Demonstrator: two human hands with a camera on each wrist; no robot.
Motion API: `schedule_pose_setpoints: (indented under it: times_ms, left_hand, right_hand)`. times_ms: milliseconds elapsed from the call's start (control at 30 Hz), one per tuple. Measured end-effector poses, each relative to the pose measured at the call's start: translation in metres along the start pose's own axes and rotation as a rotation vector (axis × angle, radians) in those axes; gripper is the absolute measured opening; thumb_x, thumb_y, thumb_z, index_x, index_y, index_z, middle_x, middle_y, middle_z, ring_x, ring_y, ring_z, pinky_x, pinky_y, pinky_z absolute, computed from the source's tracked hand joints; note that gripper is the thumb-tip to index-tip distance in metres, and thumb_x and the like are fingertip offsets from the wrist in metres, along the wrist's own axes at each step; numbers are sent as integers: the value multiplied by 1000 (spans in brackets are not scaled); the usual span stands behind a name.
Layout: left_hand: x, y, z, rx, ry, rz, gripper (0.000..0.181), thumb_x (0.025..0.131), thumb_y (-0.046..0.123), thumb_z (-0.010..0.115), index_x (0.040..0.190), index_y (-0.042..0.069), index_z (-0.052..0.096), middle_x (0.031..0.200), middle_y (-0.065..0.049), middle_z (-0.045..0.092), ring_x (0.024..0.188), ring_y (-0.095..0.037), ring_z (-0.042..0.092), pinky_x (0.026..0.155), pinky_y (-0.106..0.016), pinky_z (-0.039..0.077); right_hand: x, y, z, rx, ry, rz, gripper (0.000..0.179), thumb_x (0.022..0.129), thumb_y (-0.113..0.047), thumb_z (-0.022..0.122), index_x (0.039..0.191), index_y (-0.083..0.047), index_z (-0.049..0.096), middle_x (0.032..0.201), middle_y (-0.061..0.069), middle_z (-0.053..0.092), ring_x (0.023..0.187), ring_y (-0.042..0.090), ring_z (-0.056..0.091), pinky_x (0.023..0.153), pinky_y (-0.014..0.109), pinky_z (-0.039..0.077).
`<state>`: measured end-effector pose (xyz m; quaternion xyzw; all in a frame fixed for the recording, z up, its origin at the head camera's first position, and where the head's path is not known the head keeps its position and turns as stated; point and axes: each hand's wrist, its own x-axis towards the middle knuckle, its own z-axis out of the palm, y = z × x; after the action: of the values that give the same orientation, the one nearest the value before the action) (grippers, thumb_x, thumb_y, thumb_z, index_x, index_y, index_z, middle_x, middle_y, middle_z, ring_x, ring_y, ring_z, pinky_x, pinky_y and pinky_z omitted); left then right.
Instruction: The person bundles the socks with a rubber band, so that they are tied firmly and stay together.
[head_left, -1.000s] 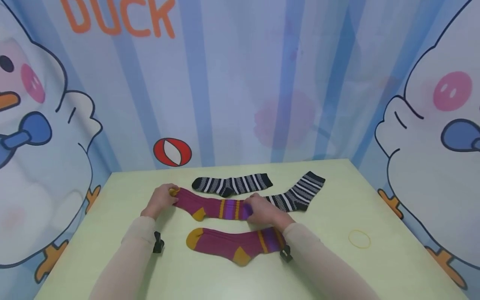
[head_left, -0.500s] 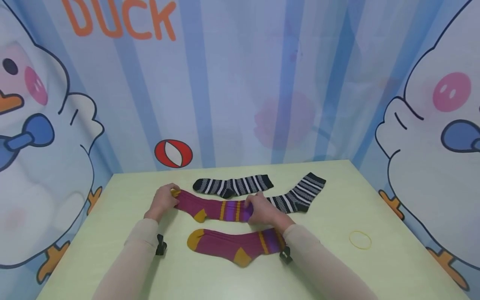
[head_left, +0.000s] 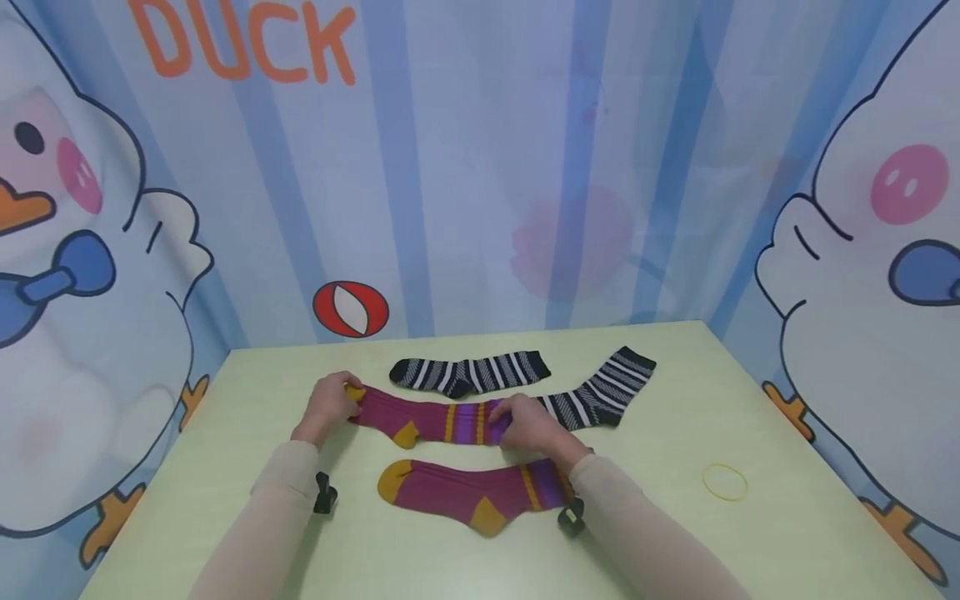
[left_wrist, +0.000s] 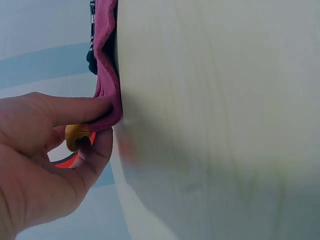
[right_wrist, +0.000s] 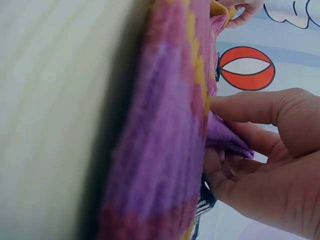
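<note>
Fabric backdrop (head_left: 465,167), striped blue and white, rises behind the held maroon sock (head_left: 425,418) and spreads past it on both sides; it bears one cartoon duck (head_left: 97,358) to the left of that sock, another to the right, and a printed red-and-white ball (head_left: 351,309) beyond its toe end. A pale yellow tabletop (head_left: 795,517) reaches out under and around it. Cream sleeves (head_left: 255,517) run up to it from the person's side.

The held maroon sock itself lies stretched along the tabletop, mustard toe to the left, purple mustard-banded cuff to the right. Nearer the person, apart from it, is a matching maroon sock (head_left: 442,492), pointing the same way. Just behind it lies a black-and-white striped sock (head_left: 472,373); a bent striped sock (head_left: 611,392) sits off its cuff end, partly hidden by a hand.

At its toe end, the left hand (head_left: 330,405) pinches the fabric between thumb and fingers, leaving little gap. At its cuff, the right hand (head_left: 531,423) has a purple fold caught the same way.

Well to its right rests a thin yellow band (head_left: 747,485).
</note>
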<state>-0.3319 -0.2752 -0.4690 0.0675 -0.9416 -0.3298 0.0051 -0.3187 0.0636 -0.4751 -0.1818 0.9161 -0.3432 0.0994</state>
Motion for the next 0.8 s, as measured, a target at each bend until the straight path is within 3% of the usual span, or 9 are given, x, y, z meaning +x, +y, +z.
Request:
schedule_pose_setpoints:
  times_ms: [133,267,467,633,800]
  left_hand:
    - [-1,0,0,-12,0,1,37,83,-9,71,119,-6,61,126,-29,56,111,-39,51,99,-51,45]
    - [-2,0,1,-28,4,-9,38,84,-10,70,121,-4,61,130,-28,54,113,-38,50,100,-51,44]
    - [-4,1,1,-37,2,-13,38,86,-9,69,122,-2,62,132,-27,54,114,-38,48,101,-51,42]
    - [-5,1,2,-34,5,-5,36,85,-10,69,120,-5,62,128,-28,56,114,-39,49,102,-52,41]
    - [-5,-2,3,-40,18,-10,36,85,-9,70,120,-8,62,127,-29,57,114,-39,51,100,-51,43]
  right_hand:
    - [1,-2,0,-9,48,-5,36,72,10,70,105,-5,76,117,13,67,100,24,59,86,38,51]
    - [1,-2,0,-18,64,11,45,71,16,60,108,-6,76,124,15,65,106,25,57,89,38,49]
    - [1,0,-1,-24,68,10,54,68,18,56,113,-5,75,126,17,64,102,25,57,81,34,50]
    - [1,2,-1,-16,76,12,56,67,19,56,116,-5,74,130,19,61,105,26,56,81,34,50]
    - [-1,3,-3,66,93,18,62,68,19,57,123,-6,70,132,18,60,100,25,58,72,32,53]
